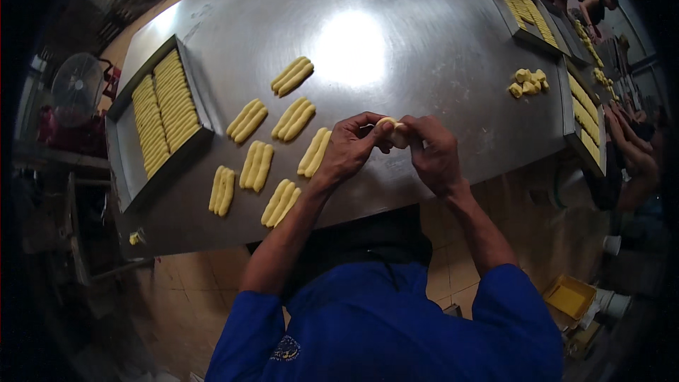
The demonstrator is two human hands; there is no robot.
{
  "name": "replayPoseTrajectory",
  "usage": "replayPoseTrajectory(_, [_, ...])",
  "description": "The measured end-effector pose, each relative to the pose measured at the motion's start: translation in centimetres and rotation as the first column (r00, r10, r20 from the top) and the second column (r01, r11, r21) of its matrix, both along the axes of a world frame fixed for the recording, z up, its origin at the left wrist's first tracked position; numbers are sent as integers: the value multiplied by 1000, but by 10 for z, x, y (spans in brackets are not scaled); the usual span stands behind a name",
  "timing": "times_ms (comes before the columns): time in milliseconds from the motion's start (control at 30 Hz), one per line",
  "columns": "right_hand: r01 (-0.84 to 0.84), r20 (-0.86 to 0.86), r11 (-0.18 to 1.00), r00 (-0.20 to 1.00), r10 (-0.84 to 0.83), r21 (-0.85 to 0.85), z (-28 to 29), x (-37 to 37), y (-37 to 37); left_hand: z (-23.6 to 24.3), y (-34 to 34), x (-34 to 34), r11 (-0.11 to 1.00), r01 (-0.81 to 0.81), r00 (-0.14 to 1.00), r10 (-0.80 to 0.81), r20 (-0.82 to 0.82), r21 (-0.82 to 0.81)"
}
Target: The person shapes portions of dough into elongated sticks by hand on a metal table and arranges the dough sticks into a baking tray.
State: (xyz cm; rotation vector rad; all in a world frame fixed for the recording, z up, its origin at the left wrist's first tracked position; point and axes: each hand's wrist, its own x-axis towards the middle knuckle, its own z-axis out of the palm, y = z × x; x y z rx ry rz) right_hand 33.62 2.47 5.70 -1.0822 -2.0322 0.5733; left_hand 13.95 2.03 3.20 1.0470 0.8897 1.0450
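Observation:
Between my two hands, above the metal table near its front edge, is a pale yellow piece of dough (398, 139). My left hand (351, 143) pinches it from the left, thumb on top. From the right, the closed fingers of my right hand (433, 152) grip the same piece; its underside is hidden. Left of my hands lie several small groups of yellow dough sticks side by side, such as the group (293, 119) just beyond my left hand. One group (315, 152) is partly covered by that hand, and another group (281, 203) rests beside my left forearm.
A metal tray (194, 92) with rows of dough sticks stands at the table's left. To the right are a heap of dough lumps (528, 83) and more filled trays (571, 127). People (590, 3) work along the far right. A yellow crate (569, 298) sits low at right.

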Motion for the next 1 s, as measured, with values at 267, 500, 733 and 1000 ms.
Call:
replayPoseTrajectory(267, [-433, -589, 486, 775, -230, -759, 3, 14, -2, 4, -9, -1, 978, 38, 995, -17, -103, 207])
replayPoseTrajectory(500, [-79, -46, 614, 997, 70, -785, -16, 36, 50, -6, 42, -2, 933, 360, 778, -288, -558, 20])
replayPoseTrajectory(733, [352, 624, 865, 779, -59, -358, -44, 48, 68, -35, 85, 1, 950, 313, 294, -100, -951, -3])
replayPoseTrajectory(1000, [247, 372, 784, 928, -22, -569, -54, 71, 70, -42, 82, -2, 936, 351, 394, -144, -908, 4])
